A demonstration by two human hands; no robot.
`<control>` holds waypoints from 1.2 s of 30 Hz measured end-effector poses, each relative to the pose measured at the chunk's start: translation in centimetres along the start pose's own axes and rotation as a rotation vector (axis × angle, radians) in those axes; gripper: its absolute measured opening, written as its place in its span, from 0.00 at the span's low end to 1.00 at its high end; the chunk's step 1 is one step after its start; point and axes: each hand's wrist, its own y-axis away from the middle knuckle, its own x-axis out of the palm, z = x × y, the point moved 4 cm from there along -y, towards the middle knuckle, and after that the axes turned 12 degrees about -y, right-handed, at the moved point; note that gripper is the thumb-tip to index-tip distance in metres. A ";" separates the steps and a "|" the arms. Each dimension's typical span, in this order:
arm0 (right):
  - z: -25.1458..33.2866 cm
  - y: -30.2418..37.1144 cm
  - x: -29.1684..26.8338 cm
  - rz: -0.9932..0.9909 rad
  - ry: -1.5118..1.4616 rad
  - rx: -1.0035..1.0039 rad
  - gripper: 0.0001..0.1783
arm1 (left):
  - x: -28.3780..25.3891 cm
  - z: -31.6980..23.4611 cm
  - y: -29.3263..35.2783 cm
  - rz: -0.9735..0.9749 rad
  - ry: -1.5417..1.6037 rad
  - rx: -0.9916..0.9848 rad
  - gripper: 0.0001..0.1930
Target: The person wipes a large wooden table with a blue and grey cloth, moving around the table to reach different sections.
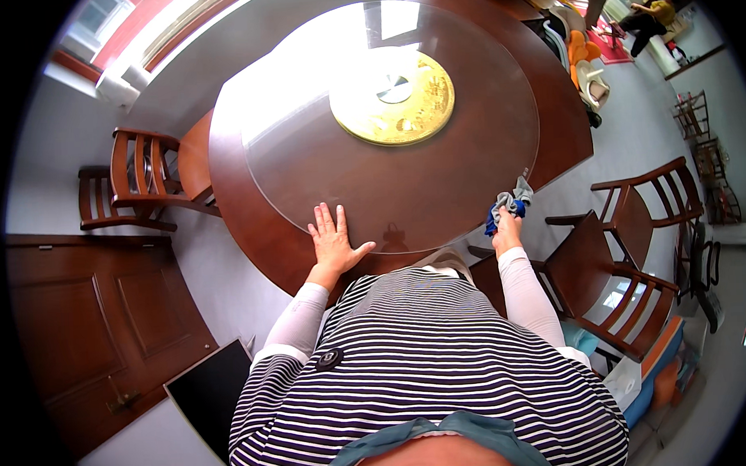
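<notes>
My left hand (332, 241) lies flat with spread fingers on the near left part of a round glass turntable (305, 178), at its edge. The glass rests on a dark brown wooden table (250, 245). In my right hand (506, 232) is a crumpled grey and blue cloth (510, 208), gripped at the near right edge of the table. Part of the cloth sticks out beyond my fingers. A golden disc with a silvery centre (410, 121) shows in the middle of the glass. Bright window glare covers the far left of the glass.
Wooden chairs stand left (149, 171) and right (583, 263) of the table. A brown door (105, 324) and a dark flat panel (210, 395) are at the lower left. Orange and white items (585, 61) sit at the far right, with people beyond.
</notes>
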 end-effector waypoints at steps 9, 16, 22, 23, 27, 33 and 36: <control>0.8 1.4 0.7 -0.008 0.166 -0.066 0.22 | 0.5 -8.8 0.7 0.346 0.256 -0.079 0.66; -0.7 -1.3 -0.5 0.012 0.090 -0.084 0.18 | -2.8 -9.8 1.3 0.276 0.219 0.200 0.58; -0.1 -1.0 0.0 0.007 0.051 -0.032 0.21 | -2.7 1.6 -1.1 -0.078 -0.069 -0.046 0.55; 0.2 -0.5 0.5 -0.011 0.059 -0.037 0.21 | -2.0 3.2 -1.1 0.001 -0.076 -0.075 0.55; 0.6 0.3 1.0 0.003 0.037 -0.025 0.19 | -0.4 4.0 -1.0 0.003 -0.022 -0.028 0.55; -0.9 2.2 0.9 -0.047 0.068 -0.071 0.18 | 0.2 1.3 -0.6 0.045 -0.013 -0.074 0.55; -2.2 3.3 0.5 -0.052 0.064 -0.023 0.20 | 0.3 -1.5 0.0 0.101 0.032 -0.116 0.56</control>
